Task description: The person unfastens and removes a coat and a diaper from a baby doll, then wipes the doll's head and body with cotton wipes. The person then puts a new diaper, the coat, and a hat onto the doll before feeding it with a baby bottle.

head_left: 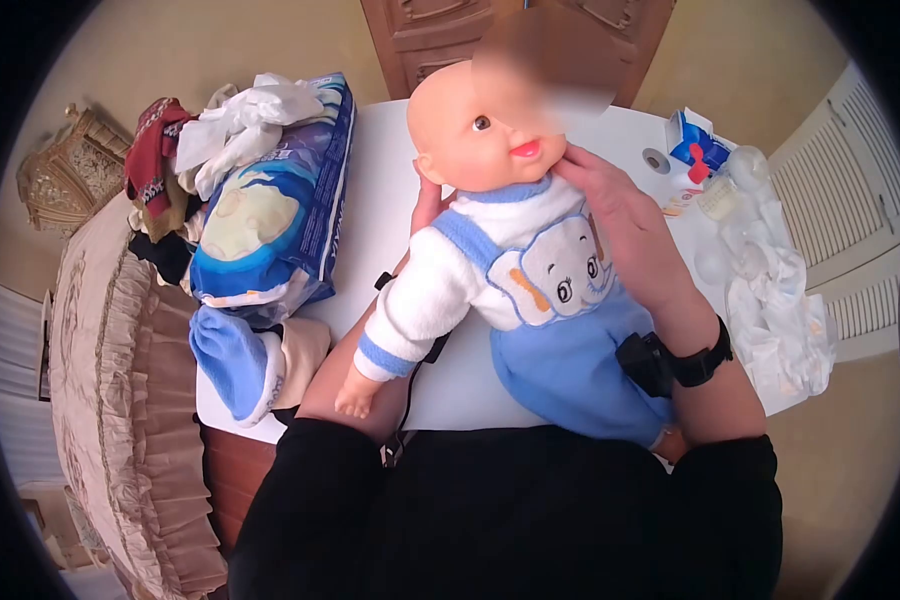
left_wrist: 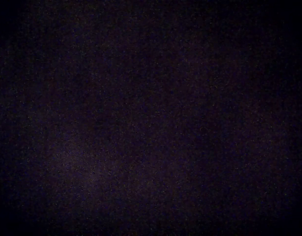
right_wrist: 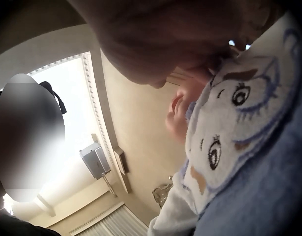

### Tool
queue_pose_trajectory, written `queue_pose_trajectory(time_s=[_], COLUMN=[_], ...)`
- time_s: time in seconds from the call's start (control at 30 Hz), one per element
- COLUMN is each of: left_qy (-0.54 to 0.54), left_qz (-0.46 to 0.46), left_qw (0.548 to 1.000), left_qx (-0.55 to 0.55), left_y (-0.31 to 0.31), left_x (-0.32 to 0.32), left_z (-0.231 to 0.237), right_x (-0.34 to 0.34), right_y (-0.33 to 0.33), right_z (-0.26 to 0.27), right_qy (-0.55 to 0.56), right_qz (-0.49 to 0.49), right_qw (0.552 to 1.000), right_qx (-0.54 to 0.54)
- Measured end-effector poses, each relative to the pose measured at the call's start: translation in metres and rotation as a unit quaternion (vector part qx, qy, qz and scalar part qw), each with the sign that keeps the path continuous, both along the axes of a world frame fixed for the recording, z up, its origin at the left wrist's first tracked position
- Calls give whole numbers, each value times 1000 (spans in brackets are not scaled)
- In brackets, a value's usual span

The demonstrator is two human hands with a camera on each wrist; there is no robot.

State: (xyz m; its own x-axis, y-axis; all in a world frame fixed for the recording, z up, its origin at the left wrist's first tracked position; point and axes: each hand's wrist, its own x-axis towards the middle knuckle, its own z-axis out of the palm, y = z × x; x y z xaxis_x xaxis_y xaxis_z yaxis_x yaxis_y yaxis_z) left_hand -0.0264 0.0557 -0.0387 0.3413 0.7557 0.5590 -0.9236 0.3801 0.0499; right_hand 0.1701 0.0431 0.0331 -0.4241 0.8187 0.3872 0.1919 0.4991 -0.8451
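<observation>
A baby doll (head_left: 490, 150) in a white fleece top and blue dungarees with an elephant face (head_left: 560, 275) on the bib is held up before the person's body. My right hand (head_left: 625, 220) lies along the doll's side, fingertips at its chin and neck. In the right wrist view, the right hand (right_wrist: 165, 44) is dark above the elephant bib (right_wrist: 234, 113). My left hand (head_left: 427, 208) reaches behind the doll's neck, mostly hidden by it; I cannot tell how its fingers lie. The left wrist view is almost black.
A blue diaper pack (head_left: 270, 215) lies on the white table (head_left: 440, 390) at left, with clothes and a blue-white hat (head_left: 232, 365) around it. Bottles (head_left: 745, 205), a blue box (head_left: 692, 140), a tape roll (head_left: 656, 160) and crumpled white plastic (head_left: 780, 320) are at right.
</observation>
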Motion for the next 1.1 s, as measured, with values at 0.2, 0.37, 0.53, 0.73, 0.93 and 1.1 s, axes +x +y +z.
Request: queue_pose_trajectory(time_s=[0.2, 0.37, 0.53, 0.73, 0.93, 1.1], left_qy=[-11, 89, 126, 273, 317, 351], left_qz=[0, 73, 88, 89, 125, 161], left_qw=[1000, 990, 986, 954, 937, 919], left_qx=[20, -78, -61, -92, -83, -79], left_y=[0, -10, -5, -11, -19, -24], left_x=[2, 1, -2, -10, -8, -11], left_z=[1, 10, 5, 15, 30, 37], right_x=[-1, -11, -17, -12, -14, -8], right_y=[-10, 4, -9, -22, -34, -34], right_z=[15, -8, -11, -4, 9, 14], right_qy=[-69, 34, -119, -193, -240, -213], right_qz=[-78, -50, -65, -95, -114, -72], right_qw=[988, 998, 982, 943, 917, 918], right_qx=[117, 7, 134, 253, 298, 326])
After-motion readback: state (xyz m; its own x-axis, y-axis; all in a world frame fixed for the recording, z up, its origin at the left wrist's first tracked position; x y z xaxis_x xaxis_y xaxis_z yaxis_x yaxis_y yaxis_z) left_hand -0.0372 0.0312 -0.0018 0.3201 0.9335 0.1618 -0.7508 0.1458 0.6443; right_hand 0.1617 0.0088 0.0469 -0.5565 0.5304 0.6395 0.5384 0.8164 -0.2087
